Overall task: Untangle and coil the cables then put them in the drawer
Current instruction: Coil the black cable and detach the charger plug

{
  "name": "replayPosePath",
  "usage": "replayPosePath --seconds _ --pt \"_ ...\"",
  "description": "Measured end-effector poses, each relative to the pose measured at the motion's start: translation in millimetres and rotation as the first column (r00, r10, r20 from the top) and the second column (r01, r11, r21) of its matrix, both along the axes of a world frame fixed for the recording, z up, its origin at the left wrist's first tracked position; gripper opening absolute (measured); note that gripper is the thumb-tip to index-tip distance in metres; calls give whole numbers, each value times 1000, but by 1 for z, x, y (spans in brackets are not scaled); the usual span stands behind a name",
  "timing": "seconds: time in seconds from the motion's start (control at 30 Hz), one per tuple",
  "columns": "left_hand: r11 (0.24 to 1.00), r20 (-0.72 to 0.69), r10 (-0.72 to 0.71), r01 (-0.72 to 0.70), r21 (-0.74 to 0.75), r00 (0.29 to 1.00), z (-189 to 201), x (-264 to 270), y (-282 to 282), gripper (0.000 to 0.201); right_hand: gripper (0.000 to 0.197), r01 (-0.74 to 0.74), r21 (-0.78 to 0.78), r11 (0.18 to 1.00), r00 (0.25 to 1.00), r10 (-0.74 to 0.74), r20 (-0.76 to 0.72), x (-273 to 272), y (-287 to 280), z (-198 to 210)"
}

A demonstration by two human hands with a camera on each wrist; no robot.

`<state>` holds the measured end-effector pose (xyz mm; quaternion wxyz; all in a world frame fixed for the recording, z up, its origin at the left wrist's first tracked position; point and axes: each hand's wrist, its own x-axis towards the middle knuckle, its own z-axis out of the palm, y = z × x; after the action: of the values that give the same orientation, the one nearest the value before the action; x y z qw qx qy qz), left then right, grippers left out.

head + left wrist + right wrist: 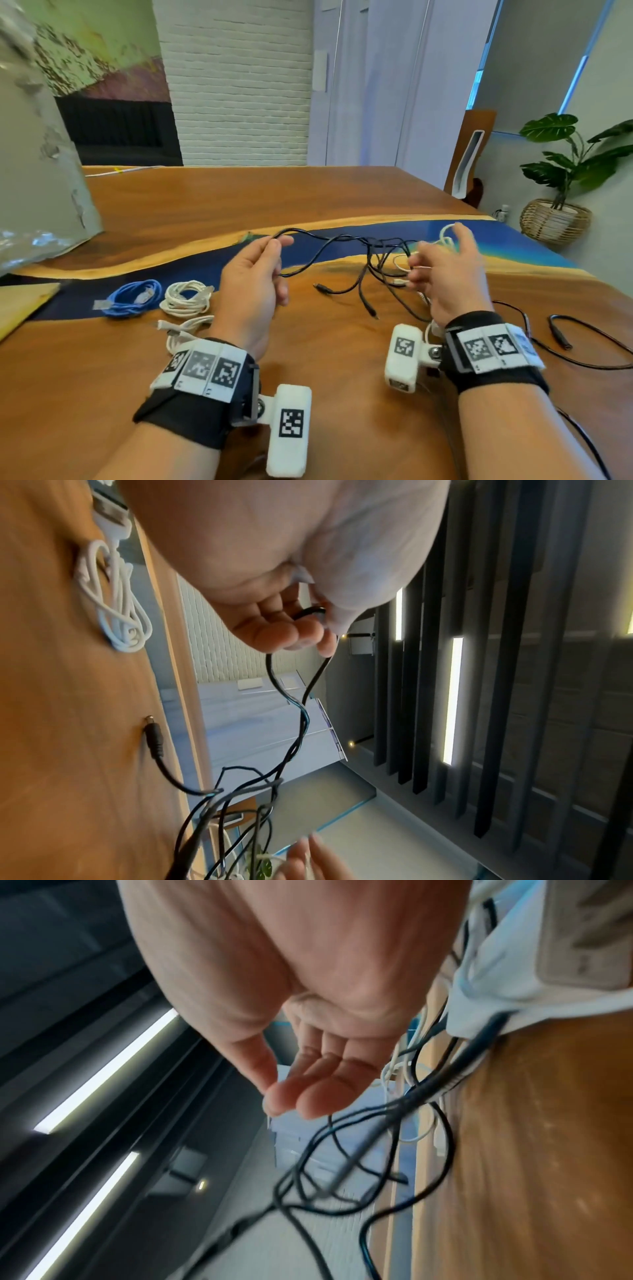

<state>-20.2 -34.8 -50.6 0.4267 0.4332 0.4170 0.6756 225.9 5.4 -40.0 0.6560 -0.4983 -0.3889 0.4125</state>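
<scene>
My left hand pinches a loop of the black cable between thumb and fingers, held above the table. The cable runs rightward from that pinch into a knot of black and white cables. The knot lies just at my right hand, whose loosely spread fingers hold nothing firmly.

White brick wall behind wooden table; potted plant in wicker basket, right corner

Head above, wrists close (sideways) — shared cables
</scene>
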Motion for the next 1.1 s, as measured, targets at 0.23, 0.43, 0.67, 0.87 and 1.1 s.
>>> replayPosePath --seconds 0.23,0.43,0.67,0.87,1.1 --pt "988 37 -113 108 113 993 7 10 -10 27 79 -175 -158 972 790 235 567 -26 -1 -12" --pt "993 5 -109 108 36 994 4 7 -6 31 19 42 -4 999 943 -38 330 -19 2 -3" --pt "991 -94 94 -101 -82 991 -7 11 0 25 26 117 139 983 975 -141 172 -19 -10 10" --pt "970 -108 212 -222 -97 971 -4 -6 2 23 40 89 164 982 994 -98 45 3 -3 13" --pt "943 -376 -256 144 -301 890 -14 21 -7 20 45 -336 470 816 931 362 36 -27 -23 30"
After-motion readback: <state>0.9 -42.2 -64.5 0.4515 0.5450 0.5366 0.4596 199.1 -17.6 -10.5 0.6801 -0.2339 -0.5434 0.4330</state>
